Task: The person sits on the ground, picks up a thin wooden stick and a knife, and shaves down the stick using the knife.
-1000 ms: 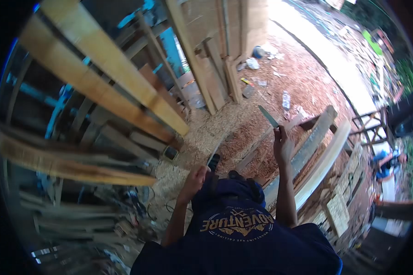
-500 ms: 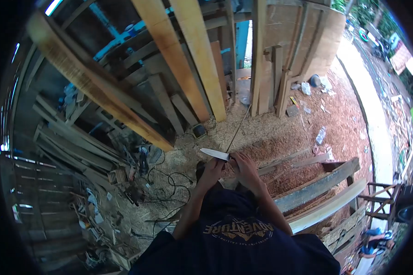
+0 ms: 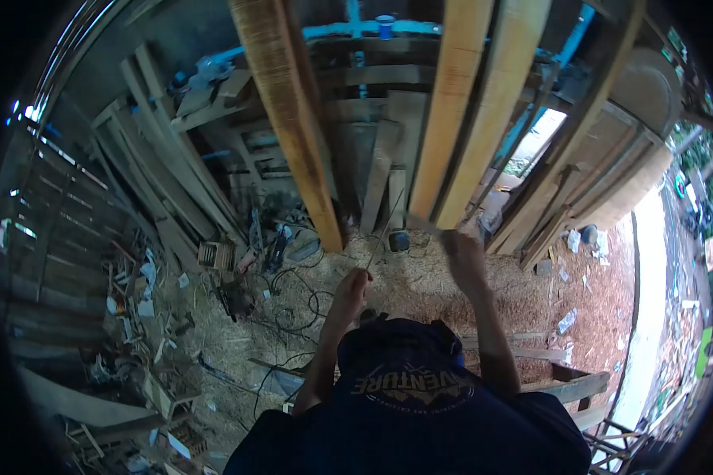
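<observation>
Head view shows a thin stick (image 3: 378,245) and a knife (image 3: 423,222) held out in front of the person's body, above a floor (image 3: 408,285) strewn with wood shavings. Slender and straight for most of its visible length, the stick slants up and slightly to the right, looking darker toward its far end. The knife's pale blade is badly blurred, its outline soft, and it points leftward toward the stick; whether the two touch cannot be told. The left hand (image 3: 350,293) has its grip closed around the stick's near end, the left forearm (image 3: 322,360) angling forward and inward from beside the dark shirt (image 3: 408,431). The right hand (image 3: 462,257), blurred too, reaches farther forward, its grip wrapped about the knife's handle, which the fingers hide. The right forearm (image 3: 493,336) runs forward and slightly inward, nearly straight. Beyond both hands, long wooden boards (image 3: 459,103) stand upright, and black cables (image 3: 293,297) coil to the left.
</observation>
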`<state>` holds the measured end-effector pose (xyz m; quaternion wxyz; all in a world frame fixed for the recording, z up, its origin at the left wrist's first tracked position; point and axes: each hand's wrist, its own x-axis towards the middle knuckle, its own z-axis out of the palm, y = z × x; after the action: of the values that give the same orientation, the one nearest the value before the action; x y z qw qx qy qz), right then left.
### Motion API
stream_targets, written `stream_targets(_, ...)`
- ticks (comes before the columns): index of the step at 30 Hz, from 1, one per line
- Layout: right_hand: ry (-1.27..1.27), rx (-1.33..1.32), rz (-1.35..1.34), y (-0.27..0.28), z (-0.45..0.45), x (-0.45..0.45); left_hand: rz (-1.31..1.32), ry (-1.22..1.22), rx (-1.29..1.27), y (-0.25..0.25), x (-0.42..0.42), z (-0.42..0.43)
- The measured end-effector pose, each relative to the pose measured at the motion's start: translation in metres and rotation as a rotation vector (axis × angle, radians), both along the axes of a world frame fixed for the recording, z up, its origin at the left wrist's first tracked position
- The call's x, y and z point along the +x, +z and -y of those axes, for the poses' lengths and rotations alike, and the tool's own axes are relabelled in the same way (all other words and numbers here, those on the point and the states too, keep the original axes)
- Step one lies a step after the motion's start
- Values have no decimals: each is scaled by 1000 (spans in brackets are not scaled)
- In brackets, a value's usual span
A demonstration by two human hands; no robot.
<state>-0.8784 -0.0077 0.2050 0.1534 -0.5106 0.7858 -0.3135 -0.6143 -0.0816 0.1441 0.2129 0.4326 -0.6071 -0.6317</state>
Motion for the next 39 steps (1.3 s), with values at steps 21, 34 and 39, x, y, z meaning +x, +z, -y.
stream_targets(21,492,30,117,-40,81,162,-114,6,-69,0,76,64)
stream_targets(34,22,-142,-59,-133,100,43,-221,71,337,21,104,-6)
stream_targets(39,-9,-153,-45,-1,92,51,-93,297,126,-5,135,-25)
